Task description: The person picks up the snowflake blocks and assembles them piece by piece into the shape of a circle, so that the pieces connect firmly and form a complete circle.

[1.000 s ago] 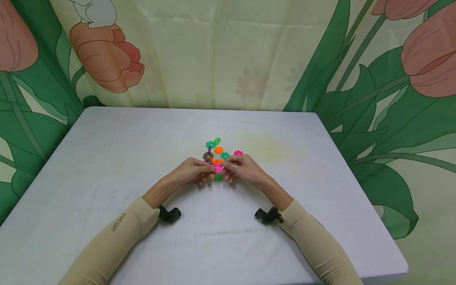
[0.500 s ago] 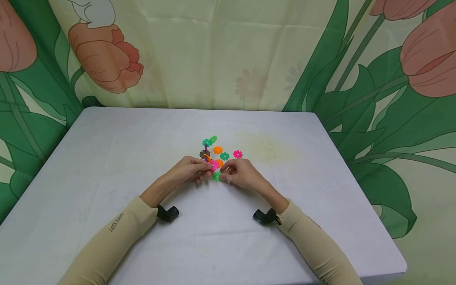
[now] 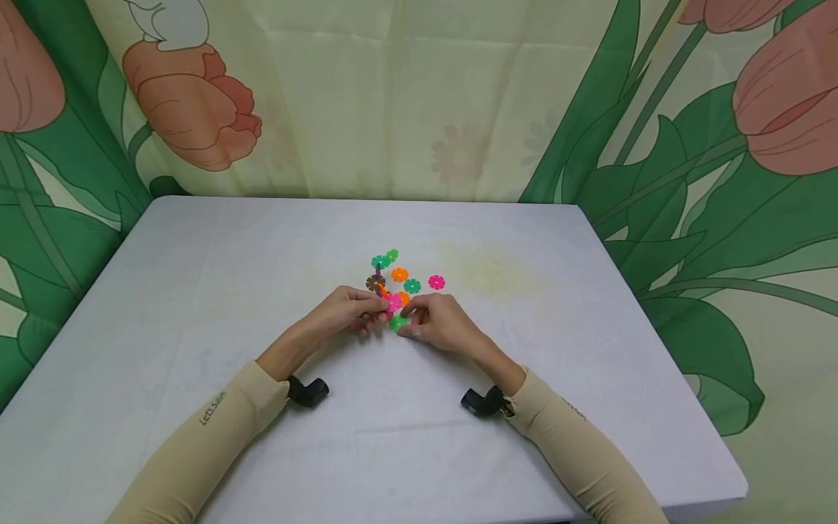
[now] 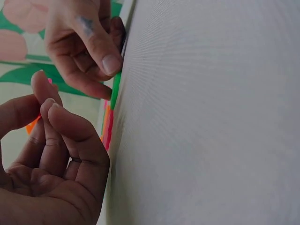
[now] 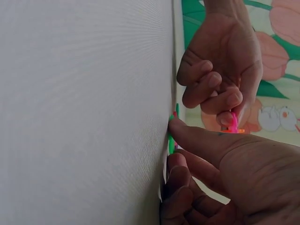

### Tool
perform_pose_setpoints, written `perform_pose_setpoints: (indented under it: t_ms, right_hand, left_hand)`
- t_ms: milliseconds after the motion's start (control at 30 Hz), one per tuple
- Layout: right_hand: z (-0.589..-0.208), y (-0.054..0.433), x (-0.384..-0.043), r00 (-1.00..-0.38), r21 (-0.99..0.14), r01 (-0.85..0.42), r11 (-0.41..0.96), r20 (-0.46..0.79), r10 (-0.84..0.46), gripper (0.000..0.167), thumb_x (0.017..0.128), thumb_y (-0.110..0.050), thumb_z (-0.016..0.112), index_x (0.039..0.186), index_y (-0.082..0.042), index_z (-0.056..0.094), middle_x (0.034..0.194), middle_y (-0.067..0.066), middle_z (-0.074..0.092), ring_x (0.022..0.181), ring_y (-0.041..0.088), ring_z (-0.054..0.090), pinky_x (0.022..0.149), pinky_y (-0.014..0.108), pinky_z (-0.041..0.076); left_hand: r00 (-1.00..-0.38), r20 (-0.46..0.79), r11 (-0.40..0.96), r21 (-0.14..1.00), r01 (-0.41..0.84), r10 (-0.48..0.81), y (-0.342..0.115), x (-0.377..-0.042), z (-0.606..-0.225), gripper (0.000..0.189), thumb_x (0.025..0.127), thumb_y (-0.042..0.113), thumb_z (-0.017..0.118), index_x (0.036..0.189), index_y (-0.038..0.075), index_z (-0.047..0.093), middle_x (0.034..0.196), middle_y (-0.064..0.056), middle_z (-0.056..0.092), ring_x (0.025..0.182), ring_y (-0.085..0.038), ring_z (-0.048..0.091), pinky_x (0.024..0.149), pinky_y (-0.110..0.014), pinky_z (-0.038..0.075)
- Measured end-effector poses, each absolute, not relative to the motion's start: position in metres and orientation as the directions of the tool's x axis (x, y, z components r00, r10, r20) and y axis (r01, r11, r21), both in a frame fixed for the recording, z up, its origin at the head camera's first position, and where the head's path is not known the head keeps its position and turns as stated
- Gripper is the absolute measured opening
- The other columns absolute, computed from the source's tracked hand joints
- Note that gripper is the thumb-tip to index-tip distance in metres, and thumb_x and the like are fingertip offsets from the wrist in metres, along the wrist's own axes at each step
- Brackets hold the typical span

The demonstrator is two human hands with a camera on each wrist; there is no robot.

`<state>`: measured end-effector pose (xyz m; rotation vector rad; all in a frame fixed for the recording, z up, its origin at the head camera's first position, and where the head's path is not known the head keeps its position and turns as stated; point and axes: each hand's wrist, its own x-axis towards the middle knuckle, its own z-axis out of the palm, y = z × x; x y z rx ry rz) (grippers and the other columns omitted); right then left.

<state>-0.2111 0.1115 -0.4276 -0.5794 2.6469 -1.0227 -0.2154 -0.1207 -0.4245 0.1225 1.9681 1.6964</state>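
Note:
In the head view my left hand (image 3: 353, 309) pinches a pink notched flower-shaped building disc (image 3: 394, 300) between thumb and fingertips. An orange disc (image 5: 240, 131) seen edge-on meets the pink one in the right wrist view; the pair is held up off the table. Lower and to the right, my right hand (image 3: 444, 322) has its thumb and a finger at the edges of a green disc (image 3: 396, 323) lying on the white cloth. The left wrist view shows that green disc (image 4: 115, 91) edge-on, gripped between thumb tip and index finger. A red disc is partly hidden behind the left fingers.
Beyond the hands lie more discs: orange (image 3: 400, 274), teal (image 3: 412, 286), and bright pink (image 3: 436, 282) to the right. Brown (image 3: 375, 282), green (image 3: 380, 262) and lime (image 3: 392, 255) ones sit further left. A white cloth covers the table (image 3: 262, 240); a printed curtain (image 3: 393, 102) hangs behind.
My right hand has let go of the pink disc, moved down and closed on the green disc. The left hand has drawn slightly left, still pinching the pink disc.

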Motion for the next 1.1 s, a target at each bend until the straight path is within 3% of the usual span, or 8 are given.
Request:
perform_pose_setpoints:
  t_ms: [367,567,767,1000,1100]
  right_hand:
    - [-0.426,0.110,-0.210,-0.882,-0.668,-0.280,0.690,-0.105,-0.460,0.037,0.087,-0.025,0.089,0.120,-0.012,0.079,0.079,-0.001,0.068,0.070,0.013,0.059,0.063,0.023,0.046]
    - [-0.425,0.109,-0.210,-0.883,-0.653,-0.290,0.699,-0.098,-0.459,0.029,0.088,-0.023,0.088,0.113,-0.012,0.080,0.082,0.000,0.068,0.070,0.012,0.057,0.064,0.023,0.046]
    - [-0.424,0.112,-0.211,-0.887,-0.663,-0.282,0.693,-0.095,-0.451,0.025,0.086,-0.022,0.089,0.105,-0.011,0.076,0.090,0.002,0.070,0.076,0.014,0.059,0.069,0.024,0.048]
    - [-0.421,0.118,-0.214,-0.892,-0.710,-0.222,0.668,-0.128,-0.433,0.021,0.088,-0.018,0.088,0.103,-0.011,0.074,0.094,0.004,0.076,0.084,0.014,0.067,0.078,0.026,0.053]
    - [-0.421,0.120,-0.217,-0.891,-0.720,-0.198,0.665,-0.151,-0.429,0.019,0.090,-0.017,0.086,0.104,-0.010,0.076,0.094,0.004,0.077,0.082,0.013,0.067,0.077,0.025,0.054]
  left_hand:
    - [-0.850,-0.342,0.214,0.937,-0.277,0.400,-0.121,-0.216,-0.425,0.025,0.104,0.023,0.064,0.107,0.001,0.076,0.081,0.001,0.073,0.071,-0.012,0.056,0.064,-0.022,0.050]
    - [-0.845,-0.345,0.201,0.937,-0.285,0.409,-0.122,-0.217,-0.426,0.023,0.104,0.022,0.065,0.103,0.002,0.076,0.080,0.002,0.072,0.071,-0.012,0.055,0.064,-0.023,0.049]
    - [-0.845,-0.342,0.207,0.938,-0.279,0.410,-0.122,-0.217,-0.427,0.029,0.104,0.023,0.065,0.108,-0.004,0.074,0.079,0.002,0.072,0.071,-0.012,0.056,0.064,-0.023,0.049]
    - [-0.848,-0.346,0.202,0.936,-0.287,0.401,-0.122,-0.216,-0.427,0.028,0.103,0.023,0.066,0.108,-0.003,0.075,0.080,0.002,0.072,0.070,-0.012,0.056,0.064,-0.023,0.048]
    - [-0.848,-0.346,0.200,0.937,-0.287,0.402,-0.121,-0.216,-0.427,0.027,0.103,0.023,0.066,0.106,-0.002,0.075,0.080,0.001,0.072,0.070,-0.012,0.055,0.064,-0.023,0.048]
